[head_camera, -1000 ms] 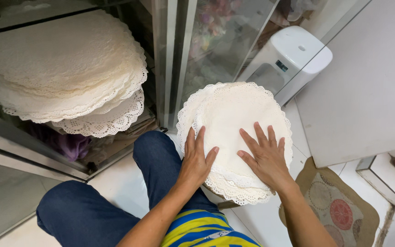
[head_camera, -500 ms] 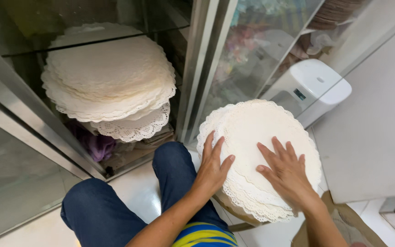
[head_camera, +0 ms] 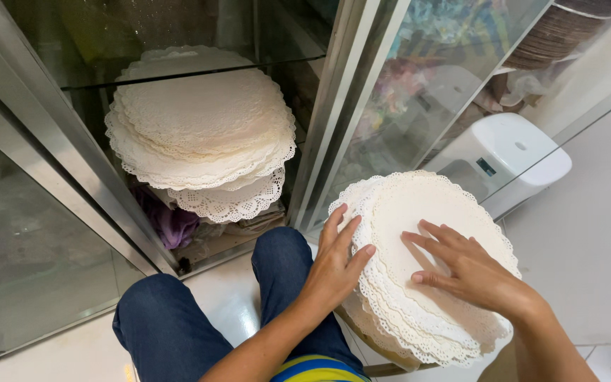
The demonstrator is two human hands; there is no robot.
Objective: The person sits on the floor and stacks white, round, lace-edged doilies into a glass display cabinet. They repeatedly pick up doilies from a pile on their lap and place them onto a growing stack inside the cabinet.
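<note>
A fanned stack of round white paper doilies (head_camera: 419,212) lies in front of me at the lower right, its lacy edges spread. My left hand (head_camera: 335,262) rests flat on the stack's left edge, fingers apart. My right hand (head_camera: 464,269) lies flat on top of the stack with fingers spread toward the left. Neither hand grips anything. A second, bigger pile of white doilies (head_camera: 199,134) sits inside a glass cabinet at the upper left, with a smaller lace doily (head_camera: 231,201) sticking out beneath it.
The cabinet has metal frames (head_camera: 327,120) and a glass door (head_camera: 30,240) at the left. Purple cloth (head_camera: 171,223) lies under the cabinet pile. A white plastic stool (head_camera: 510,159) stands at the right. My knees in blue jeans (head_camera: 171,325) are below.
The view has shifted, so the cabinet pile and the stack sit further right and lower. My right hand has turned so its fingers point left across the stack; the stack looks more fanned.
</note>
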